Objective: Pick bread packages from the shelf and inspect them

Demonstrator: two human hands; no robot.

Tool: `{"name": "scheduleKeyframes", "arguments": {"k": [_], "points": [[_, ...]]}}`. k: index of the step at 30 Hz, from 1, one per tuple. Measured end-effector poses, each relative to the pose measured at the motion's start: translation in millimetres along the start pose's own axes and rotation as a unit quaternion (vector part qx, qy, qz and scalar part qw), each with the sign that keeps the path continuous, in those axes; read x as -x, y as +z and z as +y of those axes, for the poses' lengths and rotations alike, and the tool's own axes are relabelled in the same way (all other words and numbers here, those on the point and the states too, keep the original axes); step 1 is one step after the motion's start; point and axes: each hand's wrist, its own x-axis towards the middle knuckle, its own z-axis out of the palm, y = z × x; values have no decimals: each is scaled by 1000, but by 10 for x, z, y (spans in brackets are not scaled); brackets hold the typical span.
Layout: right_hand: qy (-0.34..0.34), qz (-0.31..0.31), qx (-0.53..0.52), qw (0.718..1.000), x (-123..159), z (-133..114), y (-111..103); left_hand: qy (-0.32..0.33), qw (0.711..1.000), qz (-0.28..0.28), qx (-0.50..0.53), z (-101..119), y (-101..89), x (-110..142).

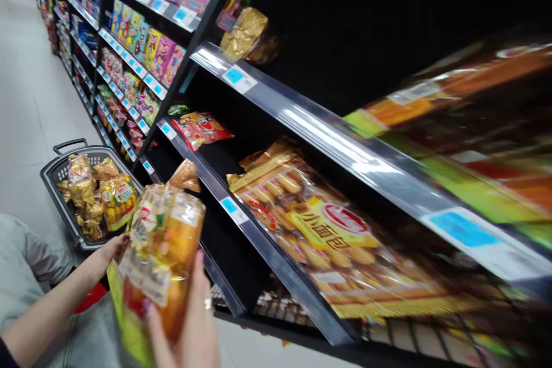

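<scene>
I hold a clear bag of small bread rolls (161, 247) upright in front of me with both hands. My left hand (112, 248) grips its left edge, fingers mostly hidden behind the bag. My right hand (194, 325), with a ring on one finger, wraps round the bag's lower right side. A similar large bag of bread rolls (328, 230) with a yellow and red label lies on the black shelf (259, 236) just to the right.
A dark shopping basket (60, 169) with several gold-wrapped snack bags stands on the floor at left. Shelves of coloured snack boxes (144, 43) run away at the upper left. A red snack bag (202, 128) lies further along my shelf. Blurred packages (470, 121) fill the upper right shelf.
</scene>
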Motion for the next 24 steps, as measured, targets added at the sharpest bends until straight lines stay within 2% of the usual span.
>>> {"name": "scheduleKeyframes", "arguments": {"k": [2,3,5,7,9,12,15,17,19,21,24], "points": [[33,-82,-69,994,-193,411,-135,5,1000,19,-16,166,-114,-148],[71,-78,-88,991,-253,619,-183,14,999,34,-26,270,-190,-204],[125,-15,-66,990,-288,1007,-231,49,994,80,-56,470,-365,-281],[138,21,-30,990,-239,1327,-216,94,979,153,-101,584,-536,-337],[124,9,-23,992,-169,1564,-146,122,950,240,-158,551,-661,-415],[74,-96,-39,992,-130,1759,18,116,901,343,-240,237,-711,-615],[25,-181,-3,983,-154,1823,179,104,864,396,-293,-216,-635,-871],[13,-189,19,982,-156,1859,251,100,839,423,-327,-480,-563,-1024],[14,-163,22,986,-132,1914,283,95,811,450,-362,-668,-497,-1144],[12,-137,14,990,-102,1957,278,85,782,477,-392,-784,-435,-1235],[18,-160,9,987,-144,1882,269,69,746,504,-429,-871,-351,-1338]]}}
